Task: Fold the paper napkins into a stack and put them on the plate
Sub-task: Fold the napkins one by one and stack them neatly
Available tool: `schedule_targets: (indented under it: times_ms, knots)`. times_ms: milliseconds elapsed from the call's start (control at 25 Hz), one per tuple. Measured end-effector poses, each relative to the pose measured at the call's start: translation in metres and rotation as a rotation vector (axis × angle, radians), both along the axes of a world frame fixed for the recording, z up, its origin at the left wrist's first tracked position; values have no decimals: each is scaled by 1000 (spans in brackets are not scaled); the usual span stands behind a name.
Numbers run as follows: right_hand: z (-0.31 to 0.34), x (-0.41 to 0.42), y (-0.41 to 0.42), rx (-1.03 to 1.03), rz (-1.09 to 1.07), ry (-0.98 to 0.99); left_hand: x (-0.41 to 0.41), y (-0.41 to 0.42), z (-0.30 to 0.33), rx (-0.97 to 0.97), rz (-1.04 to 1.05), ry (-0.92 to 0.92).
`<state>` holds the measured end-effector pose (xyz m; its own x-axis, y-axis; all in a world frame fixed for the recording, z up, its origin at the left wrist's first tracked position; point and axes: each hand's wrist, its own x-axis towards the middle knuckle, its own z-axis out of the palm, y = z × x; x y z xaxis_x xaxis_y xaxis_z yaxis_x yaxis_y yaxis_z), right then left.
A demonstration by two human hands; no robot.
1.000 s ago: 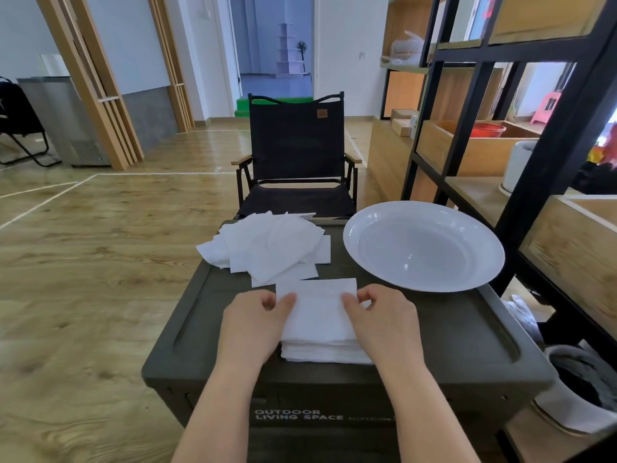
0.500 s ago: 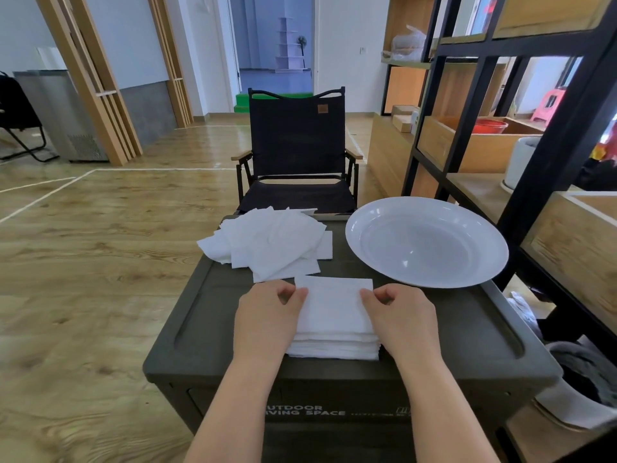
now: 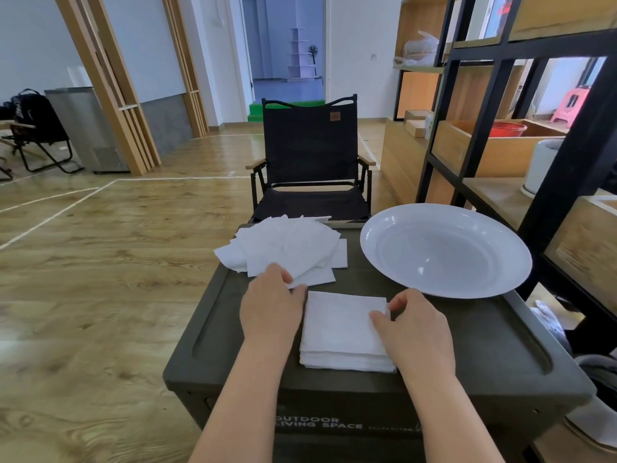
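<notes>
A neat stack of folded white napkins [image 3: 340, 332] lies on the dark green box lid [image 3: 467, 345] in front of me. My right hand [image 3: 414, 332] rests on the stack's right edge, thumb and fingers pinching its far right corner. My left hand [image 3: 272, 305] lies just left of the stack, its fingertips on the near edge of the loose pile of unfolded napkins [image 3: 287, 248]. The big white plate [image 3: 444, 248] sits empty at the back right of the lid.
A black folding chair [image 3: 310, 158] stands right behind the box. A black metal shelf with wooden crates [image 3: 547, 182] runs along the right, close to the plate. Wooden floor lies to the left.
My left hand has left the stack's far left corner and moved up-left onto the loose napkin pile. The right hand stays on the stack's right side.
</notes>
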<state>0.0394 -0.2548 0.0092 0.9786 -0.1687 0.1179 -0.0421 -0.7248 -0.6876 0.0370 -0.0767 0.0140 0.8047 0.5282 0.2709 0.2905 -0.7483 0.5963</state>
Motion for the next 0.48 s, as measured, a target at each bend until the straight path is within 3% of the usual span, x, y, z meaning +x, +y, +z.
schedule_targets:
  times_ms: [80, 200, 480]
  knots:
    - [3, -1, 0, 54, 3, -41, 19, 9, 4, 153, 17, -51]
    - [5, 2, -1, 130, 6, -126, 41, 15, -3, 322, 27, 61]
    - [5, 6, -2, 228, 33, -134, 45, 23, -13, 220, -2, 84]
